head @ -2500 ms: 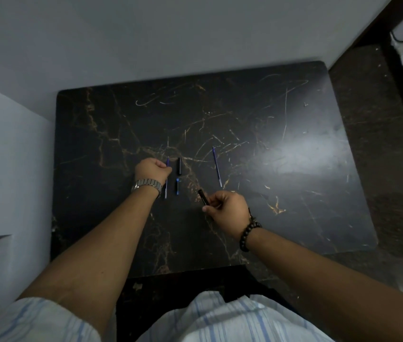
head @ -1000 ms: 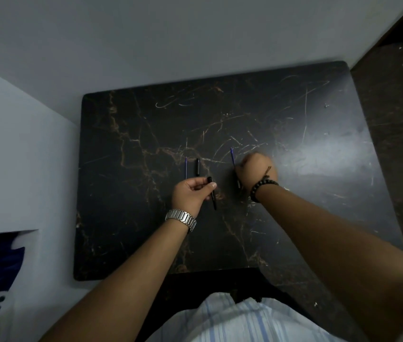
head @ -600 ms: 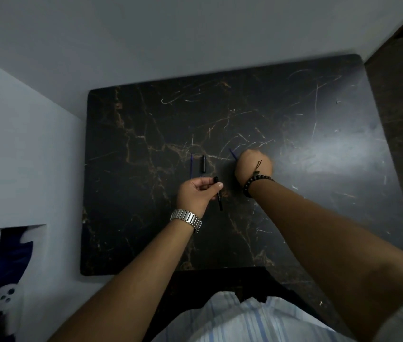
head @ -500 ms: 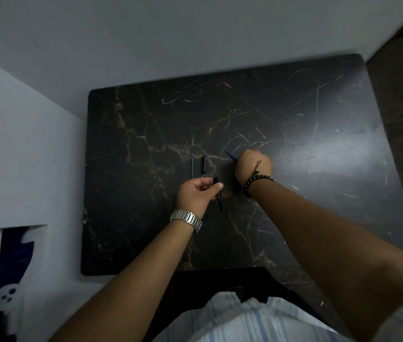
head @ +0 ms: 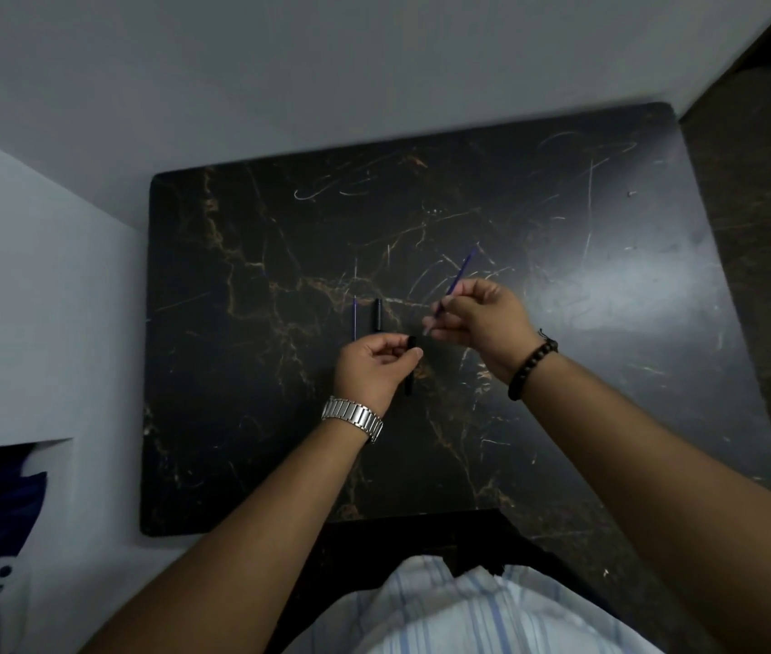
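Marble table [head: 242,417], dark with gold veins and scratches, fills a corner of pale walls [head: 279,63], with dark floor [head: 761,228] to its right. Above its middle, the left hand [head: 371,370] pinches a black barrel [head: 409,387] and the right hand [head: 482,318] pinches a blue refill [head: 459,273].

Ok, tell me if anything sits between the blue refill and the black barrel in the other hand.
Nothing visible does. The right hand pinches the blue refill, its lower tip close to the top end of the black barrel in the left hand, with only table behind the gap. The black cap lies apart, leftward.
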Demonstrator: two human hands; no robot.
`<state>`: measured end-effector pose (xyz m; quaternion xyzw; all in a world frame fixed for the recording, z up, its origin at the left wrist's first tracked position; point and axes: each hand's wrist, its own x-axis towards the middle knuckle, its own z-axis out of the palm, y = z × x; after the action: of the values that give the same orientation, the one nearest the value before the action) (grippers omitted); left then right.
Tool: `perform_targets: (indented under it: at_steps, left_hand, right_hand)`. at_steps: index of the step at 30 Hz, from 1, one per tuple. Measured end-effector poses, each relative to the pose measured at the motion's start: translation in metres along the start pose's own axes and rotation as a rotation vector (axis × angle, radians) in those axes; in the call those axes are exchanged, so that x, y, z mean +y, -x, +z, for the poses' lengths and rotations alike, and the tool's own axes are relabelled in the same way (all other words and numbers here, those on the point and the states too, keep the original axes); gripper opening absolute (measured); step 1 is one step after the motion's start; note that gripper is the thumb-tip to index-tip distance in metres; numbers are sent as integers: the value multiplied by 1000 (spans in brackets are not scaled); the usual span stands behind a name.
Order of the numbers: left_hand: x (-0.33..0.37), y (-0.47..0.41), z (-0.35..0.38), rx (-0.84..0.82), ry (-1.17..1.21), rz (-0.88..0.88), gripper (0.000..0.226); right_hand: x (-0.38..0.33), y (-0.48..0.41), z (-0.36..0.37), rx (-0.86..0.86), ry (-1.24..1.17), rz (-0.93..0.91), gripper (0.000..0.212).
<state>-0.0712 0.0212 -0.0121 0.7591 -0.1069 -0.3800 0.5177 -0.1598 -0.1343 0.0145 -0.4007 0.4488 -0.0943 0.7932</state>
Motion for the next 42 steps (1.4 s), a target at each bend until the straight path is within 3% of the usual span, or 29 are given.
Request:
perform_targets:
  at_steps: [11, 19, 32, 37, 42]
  left_hand:
    - [9, 0, 3, 0, -14, 28, 22]
    - [7, 1, 1, -15, -5, 57, 29]
    - [-25, 8, -35, 182, -22, -5, 25]
    - [-27, 8, -47, 225, -37, -20, 24]
    - [-29, 5, -53, 259, -35, -43, 27]
  right_hand:
    - [2, 6, 11, 20, 296, -119, 12]
    - [4, 8, 17, -41, 802, -212, 12]
    - [35, -13, 20, 53, 1016, -213, 22]
    - [58, -25, 33, -55, 1262, -208, 27]
    - [73, -29, 45, -285, 1471, -377, 42]
